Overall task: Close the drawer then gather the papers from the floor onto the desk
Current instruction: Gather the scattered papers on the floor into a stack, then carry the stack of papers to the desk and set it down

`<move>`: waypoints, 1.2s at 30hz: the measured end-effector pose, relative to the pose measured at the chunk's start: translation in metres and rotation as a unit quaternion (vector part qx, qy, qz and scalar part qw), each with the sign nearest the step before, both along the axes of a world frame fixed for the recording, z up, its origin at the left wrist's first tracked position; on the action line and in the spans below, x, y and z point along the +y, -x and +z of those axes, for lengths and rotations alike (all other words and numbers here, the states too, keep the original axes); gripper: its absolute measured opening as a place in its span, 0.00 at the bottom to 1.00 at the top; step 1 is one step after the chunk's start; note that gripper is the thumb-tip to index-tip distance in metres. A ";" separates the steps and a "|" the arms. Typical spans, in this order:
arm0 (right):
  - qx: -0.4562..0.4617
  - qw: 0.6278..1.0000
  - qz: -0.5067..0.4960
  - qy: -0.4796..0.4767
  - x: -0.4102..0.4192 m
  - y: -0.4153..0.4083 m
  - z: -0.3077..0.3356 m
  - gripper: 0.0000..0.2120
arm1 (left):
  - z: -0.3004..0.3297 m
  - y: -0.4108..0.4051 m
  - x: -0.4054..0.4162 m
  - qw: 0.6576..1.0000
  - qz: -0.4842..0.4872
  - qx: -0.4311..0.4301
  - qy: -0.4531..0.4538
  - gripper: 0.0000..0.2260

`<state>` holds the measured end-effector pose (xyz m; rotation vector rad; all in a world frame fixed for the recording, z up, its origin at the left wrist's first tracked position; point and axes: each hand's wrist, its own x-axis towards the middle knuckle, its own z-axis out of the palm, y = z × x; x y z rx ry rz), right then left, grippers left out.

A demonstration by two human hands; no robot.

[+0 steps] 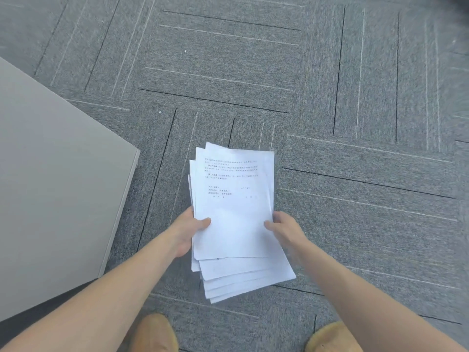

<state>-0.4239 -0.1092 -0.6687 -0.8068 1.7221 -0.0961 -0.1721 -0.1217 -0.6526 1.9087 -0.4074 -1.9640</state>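
Note:
A loose stack of white printed papers (234, 212) hangs in the air above the carpet, its sheets fanned out unevenly at the near end. My left hand (189, 231) grips the stack's left edge, thumb on top. On the right edge my right hand (284, 228) holds it the same way. A flat grey desk surface (55, 189) fills the left side of the view, its corner close to the papers' left. No drawer is in view.
Grey carpet tiles (355, 97) with thin light and dark lines cover the floor all around. My two tan shoes (157, 334) stand at the bottom edge, below the papers. No loose sheets lie on the visible carpet.

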 end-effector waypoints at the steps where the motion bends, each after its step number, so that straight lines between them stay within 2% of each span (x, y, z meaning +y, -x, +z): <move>1: 0.001 1.000 -0.010 0.001 -0.004 0.000 0.009 0.23 | 0.008 -0.002 -0.004 1.000 0.000 0.003 0.005 0.18; 5: -0.029 0.998 -0.061 0.009 -0.029 0.000 0.059 0.15 | 0.052 -0.007 -0.023 0.998 -0.008 0.046 0.044 0.20; 9: -0.094 0.989 -0.101 0.061 -0.062 -0.002 0.134 0.09 | 0.129 -0.008 -0.047 0.994 0.022 0.053 0.098 0.20; 11: -0.101 0.985 -0.101 0.097 -0.076 -0.006 0.180 0.07 | 0.182 -0.009 -0.059 0.989 0.034 0.062 0.129 0.16; 13: -0.107 0.980 -0.098 0.138 -0.087 -0.012 0.231 0.08 | 0.237 -0.011 -0.069 0.983 0.049 0.073 0.161 0.12; 16: -0.127 0.966 -0.100 0.201 -0.098 -0.026 0.312 0.12 | 0.323 -0.016 -0.081 0.975 0.086 0.071 0.194 0.15; 19: -0.157 0.945 -0.098 0.269 -0.103 -0.042 0.400 0.03 | 0.413 -0.026 -0.082 0.966 0.101 0.059 0.232 0.15; 20: -0.168 0.936 -0.097 0.295 -0.104 -0.048 0.429 0.03 | 0.443 -0.030 -0.079 0.961 0.104 0.059 0.250 0.15; 24: -0.209 0.899 -0.071 0.377 -0.093 -0.078 0.542 0.09 | 0.559 -0.058 -0.051 0.935 0.123 0.069 0.325 0.15; 28: -0.247 0.865 -0.039 0.435 -0.063 -0.116 0.648 0.03 | 0.660 -0.091 -0.005 0.905 0.136 0.005 0.403 0.16; 33: -0.320 0.817 0.011 0.479 -0.009 -0.175 0.756 0.08 | 0.770 -0.141 0.081 0.850 0.158 -0.073 0.498 0.11; 36: -0.363 0.788 0.052 0.495 0.030 -0.216 0.807 0.04 | 0.825 -0.175 0.143 0.814 0.186 -0.117 0.538 0.08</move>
